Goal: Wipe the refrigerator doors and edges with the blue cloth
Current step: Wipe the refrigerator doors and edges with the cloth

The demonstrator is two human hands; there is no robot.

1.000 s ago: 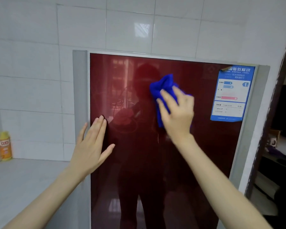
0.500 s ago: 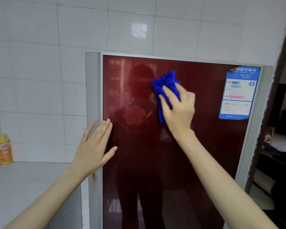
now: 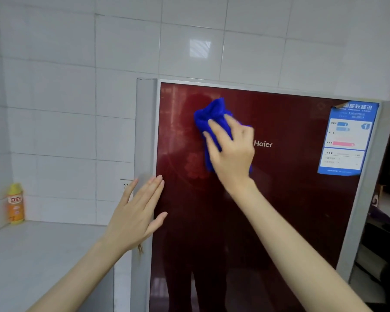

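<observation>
Head view showed the right hand, fingers flat, pressing the blue cloth on the upper red Haier refrigerator door. The left hand lay open against its silver left edge. The door wipe seemed under way; next, likely firm strokes across to the edges.

Both bare arms are reaching forward and up from the bottom of the view. The left hand is being held upright with its palm facing forward, fingers straight and close together, thumb sticking out to the right. The right arm is stretching higher, and the right hand is pressing flat on the blue cloth with its fingers straight and slightly spread, pointing up and to the left.
</observation>
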